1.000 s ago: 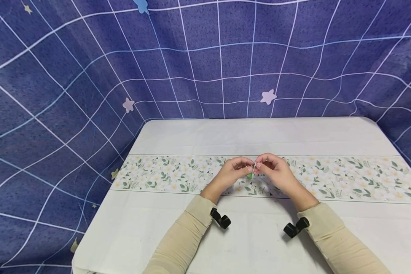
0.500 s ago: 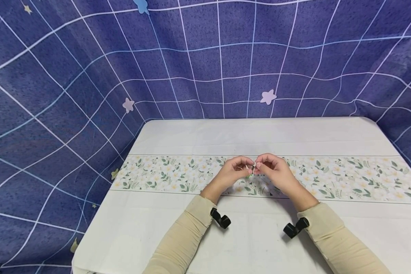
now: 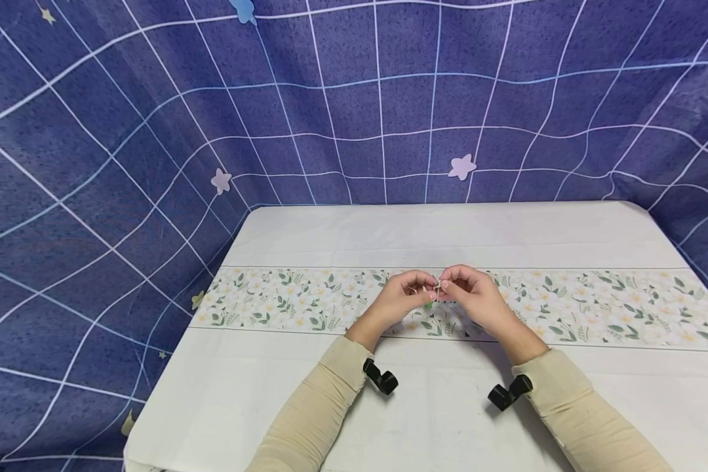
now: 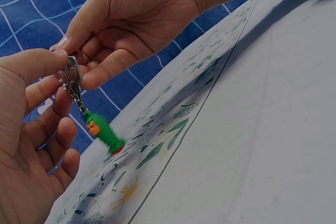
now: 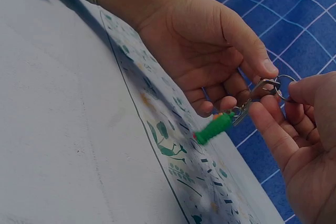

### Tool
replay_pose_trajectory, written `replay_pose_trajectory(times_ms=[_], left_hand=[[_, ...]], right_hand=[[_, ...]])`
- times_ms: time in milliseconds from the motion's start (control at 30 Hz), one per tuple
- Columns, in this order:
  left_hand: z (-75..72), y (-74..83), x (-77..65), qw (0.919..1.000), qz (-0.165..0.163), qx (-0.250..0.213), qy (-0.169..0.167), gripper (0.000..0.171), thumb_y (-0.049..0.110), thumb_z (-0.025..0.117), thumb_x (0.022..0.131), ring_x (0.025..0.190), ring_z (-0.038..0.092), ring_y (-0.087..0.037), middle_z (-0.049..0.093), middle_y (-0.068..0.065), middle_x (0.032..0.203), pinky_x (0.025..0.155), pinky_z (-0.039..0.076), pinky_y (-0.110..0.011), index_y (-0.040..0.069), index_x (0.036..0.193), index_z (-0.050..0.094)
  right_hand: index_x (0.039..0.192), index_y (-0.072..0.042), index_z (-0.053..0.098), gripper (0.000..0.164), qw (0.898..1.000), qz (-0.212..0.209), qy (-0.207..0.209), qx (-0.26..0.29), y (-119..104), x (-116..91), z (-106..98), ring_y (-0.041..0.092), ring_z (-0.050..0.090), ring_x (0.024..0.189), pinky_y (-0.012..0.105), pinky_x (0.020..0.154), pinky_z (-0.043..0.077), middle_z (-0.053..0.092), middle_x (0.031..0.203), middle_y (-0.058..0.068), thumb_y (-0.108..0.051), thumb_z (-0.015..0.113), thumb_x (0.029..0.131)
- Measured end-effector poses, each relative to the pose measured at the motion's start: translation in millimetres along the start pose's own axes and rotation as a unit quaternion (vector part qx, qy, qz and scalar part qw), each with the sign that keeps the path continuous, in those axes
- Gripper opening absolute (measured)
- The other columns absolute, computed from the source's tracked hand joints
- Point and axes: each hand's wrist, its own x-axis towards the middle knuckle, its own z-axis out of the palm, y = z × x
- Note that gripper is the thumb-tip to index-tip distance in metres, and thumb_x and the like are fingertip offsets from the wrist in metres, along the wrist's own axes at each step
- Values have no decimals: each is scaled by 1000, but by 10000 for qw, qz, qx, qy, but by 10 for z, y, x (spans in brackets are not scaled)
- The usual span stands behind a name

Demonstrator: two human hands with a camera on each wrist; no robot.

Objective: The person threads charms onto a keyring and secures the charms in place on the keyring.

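Observation:
My left hand (image 3: 400, 295) and right hand (image 3: 478, 296) meet over the table, fingertips almost together. Between them is a keychain with a small green figure (image 4: 106, 135) that has an orange patch and a red end. A short chain (image 4: 77, 97) links the figure to a metal clasp (image 5: 266, 86). The left thumb and fingers pinch the clasp. On the other side, the right thumb and index finger pinch the thin split ring (image 5: 286, 78). The figure dangles below the left fingertips, and my other fingers curl loosely. Parts of the ring are covered by fingertips.
A white tablecloth (image 3: 431, 406) covers the table, with a floral band (image 3: 602, 305) running across under my hands. Behind and to the left hangs a blue grid-patterned curtain (image 3: 342, 105). Black camera mounts (image 3: 380, 377) sit on both wrists.
Both arms stay nearly in place. The metal parts turn slightly between the fingertips, and the green figure shifts a little under the left fingers.

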Motion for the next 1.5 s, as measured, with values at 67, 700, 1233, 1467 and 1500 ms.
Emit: replay_pose_trajectory(times_ms=[67, 700, 1233, 1467, 1500], left_hand=[[1, 7, 0, 10000, 45, -15, -3, 25, 7, 71, 92, 85, 55, -12, 68, -10, 106, 75, 45, -23, 0, 116, 69], [20, -3, -12, 9995, -122, 289, 98, 23, 16, 74, 92, 83, 54, -11, 68, -4, 105, 73, 45, -23, 5, 112, 71], [-5, 17, -18, 9996, 76, 289, 0, 23, 7, 73, 91, 84, 56, -9, 66, -6, 108, 75, 46, -25, 4, 114, 70], [-16, 22, -15, 9995, 116, 290, -104, 25, 6, 71, 93, 84, 56, -9, 66, -12, 113, 76, 47, -25, 3, 118, 68], [-17, 21, -15, 9995, 130, 282, -115, 25, 6, 70, 93, 84, 56, -9, 66, -13, 113, 76, 48, -25, 2, 118, 68]], right_hand=[[107, 11, 59, 14, 10000, 21, 15, -32, 1, 0, -1, 12, 69, 85, 32, 79, 60, 63, 101, 22, -1, 57, 101], [105, 5, 63, 14, 9977, 86, 264, -617, -3, -9, 2, 14, 64, 81, 35, 77, 57, 65, 95, 18, -8, 60, 102], [104, 3, 63, 15, 9959, 118, 408, -796, -7, -11, 19, 15, 61, 76, 33, 69, 54, 63, 88, 16, -11, 61, 102], [104, 3, 63, 15, 9956, 196, 483, -773, 5, -6, 21, 14, 60, 76, 32, 69, 54, 63, 88, 16, -11, 62, 101], [104, 3, 63, 15, 9956, 212, 493, -772, 7, -6, 21, 14, 60, 76, 32, 68, 53, 63, 88, 16, -11, 62, 101]])
